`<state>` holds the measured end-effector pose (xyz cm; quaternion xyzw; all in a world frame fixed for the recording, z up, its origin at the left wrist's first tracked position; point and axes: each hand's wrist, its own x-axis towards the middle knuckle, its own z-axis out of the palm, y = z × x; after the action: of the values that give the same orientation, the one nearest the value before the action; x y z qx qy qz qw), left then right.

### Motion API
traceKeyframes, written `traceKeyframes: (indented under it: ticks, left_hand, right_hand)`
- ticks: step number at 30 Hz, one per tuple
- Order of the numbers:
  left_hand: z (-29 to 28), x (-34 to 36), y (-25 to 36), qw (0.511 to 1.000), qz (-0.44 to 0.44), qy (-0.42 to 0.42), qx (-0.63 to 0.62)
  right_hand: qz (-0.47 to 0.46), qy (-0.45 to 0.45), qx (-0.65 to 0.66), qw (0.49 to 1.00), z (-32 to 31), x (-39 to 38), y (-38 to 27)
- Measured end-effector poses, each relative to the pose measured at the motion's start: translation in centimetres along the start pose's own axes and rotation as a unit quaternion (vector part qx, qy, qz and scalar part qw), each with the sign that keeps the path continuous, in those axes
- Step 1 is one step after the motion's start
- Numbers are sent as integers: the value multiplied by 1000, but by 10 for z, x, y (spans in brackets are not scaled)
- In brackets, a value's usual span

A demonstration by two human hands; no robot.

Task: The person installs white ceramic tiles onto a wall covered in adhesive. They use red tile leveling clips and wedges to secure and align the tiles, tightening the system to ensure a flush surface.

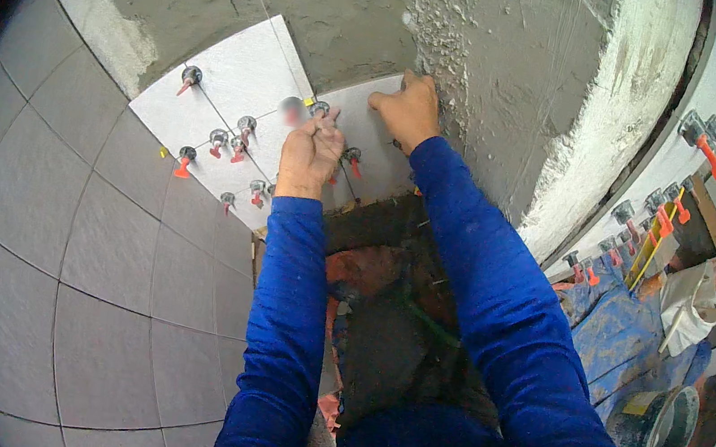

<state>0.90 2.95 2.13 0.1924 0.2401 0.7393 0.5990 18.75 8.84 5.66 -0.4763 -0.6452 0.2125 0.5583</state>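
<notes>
Several white tiles sit on the mortared wall, studded with levelling clips that have red handles. My left hand is on their middle, fingers curled at a clip beside a blurred red cap; what they hold is unclear. My right hand grips the upper right part of a white tile, fingers at its edge against the grey mortar.
Grey tiles cover the left side. At right are a strip with more red-handled clips, a yellow rule, a white bag, blue sheeting and a bucket. A dark recess lies between my forearms.
</notes>
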Motion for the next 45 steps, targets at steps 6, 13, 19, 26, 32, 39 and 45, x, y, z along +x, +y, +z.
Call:
traceKeyframes:
  ticks: [6,13,19,26,32,39,45]
  left_hand:
    - [-6,-20,5,996,-76,-41,-9]
    - [-10,-11,23,994,-72,-71,38]
    - [-18,-5,-5,948,-51,-313,-17]
    - [12,-22,-30,990,87,-103,41]
    - [7,-2,-44,966,26,-199,-162]
    - [-2,10,-50,961,29,-204,-186]
    - [-9,13,-48,963,32,-205,-171]
  right_hand:
    - [-8,-32,-61,998,-5,-2,-12]
    - [-7,-20,-100,995,-1,-24,-33]
    - [-24,-218,-110,969,24,-44,-54]
    - [-101,-113,-191,970,73,-55,-34]
    - [-282,74,-405,867,97,-53,-13]
    - [-196,-112,-270,936,65,-55,-53]
    - [-210,-102,-280,931,58,-54,-65]
